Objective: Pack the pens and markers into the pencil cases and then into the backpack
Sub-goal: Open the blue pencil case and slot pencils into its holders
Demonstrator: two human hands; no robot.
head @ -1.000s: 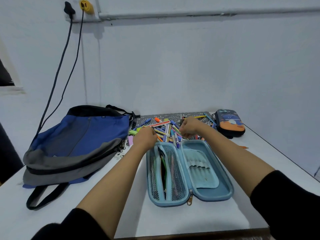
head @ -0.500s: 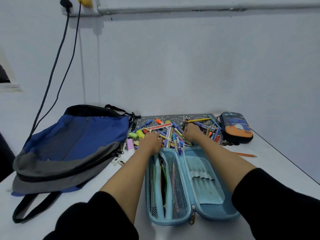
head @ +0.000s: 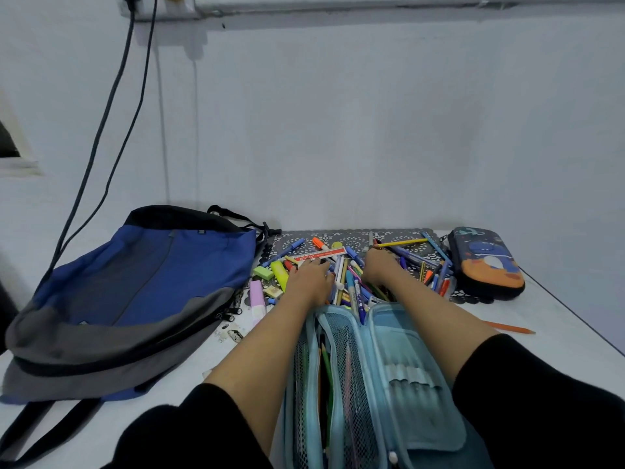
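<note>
A heap of pens and markers (head: 351, 265) lies on a dark patterned mat (head: 358, 236) by the wall. My left hand (head: 309, 279) rests on the heap's left side, fingers stretched toward a red-and-white ruler (head: 321, 256). My right hand (head: 380, 265) is dug into the middle of the heap with its fingers hidden behind its back. Just in front, a light blue pencil case (head: 406, 374) lies open, a few pencils in its mesh pocket. A dark pencil case (head: 483, 262) lies closed at the right. The blue and grey backpack (head: 135, 292) lies flat on the left.
The white table (head: 558, 319) ends at the wall behind and has an edge at the right. An orange pencil (head: 509, 327) lies alone right of my arm. Erasers and highlighters (head: 267, 275) sit beside the backpack. Two cables (head: 111, 106) hang down the wall at the left.
My view has moved closer and lower over the table. Both hands have pushed a little further into the heap, the left reaching up to the ruler.
</note>
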